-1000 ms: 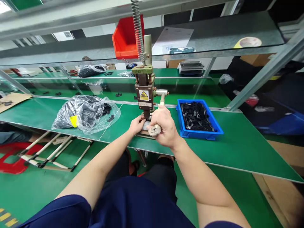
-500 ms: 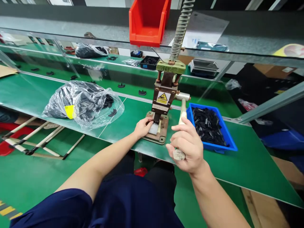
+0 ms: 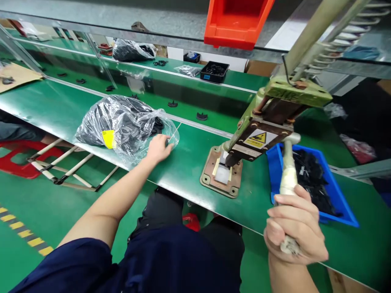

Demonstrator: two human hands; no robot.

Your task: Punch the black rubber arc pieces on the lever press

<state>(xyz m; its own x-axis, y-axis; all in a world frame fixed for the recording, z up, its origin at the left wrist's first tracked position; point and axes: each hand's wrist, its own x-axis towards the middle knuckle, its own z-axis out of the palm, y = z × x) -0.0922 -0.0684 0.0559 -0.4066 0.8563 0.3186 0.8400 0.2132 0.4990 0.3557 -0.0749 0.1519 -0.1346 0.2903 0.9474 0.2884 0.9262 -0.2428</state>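
Note:
My right hand (image 3: 295, 228) is wrapped around the pale, tape-covered lever handle (image 3: 288, 175) of a green and brown hand press (image 3: 255, 138). Below the press head, the base plate (image 3: 207, 179) carries a light metal block (image 3: 222, 175), with no hand on it. My left hand (image 3: 159, 147) is at the mouth of a clear plastic bag (image 3: 122, 122) full of black curved pieces. Its thumb and forefinger close around a small black curved piece (image 3: 167, 142), mostly hidden by the fingers.
Right of the press stands a blue tray (image 3: 336, 191) of black parts. Several black curved pieces (image 3: 202, 116) lie in a row along the back strip. An orange-red bin (image 3: 235, 36) sits on the shelf above. A white tube frame (image 3: 76, 171) and red stool (image 3: 27, 158) are at left.
My left hand has left the press base and moved left to the bag's mouth. My right hand still grips the lever. The view has swung, so the press appears farther right and tilted.

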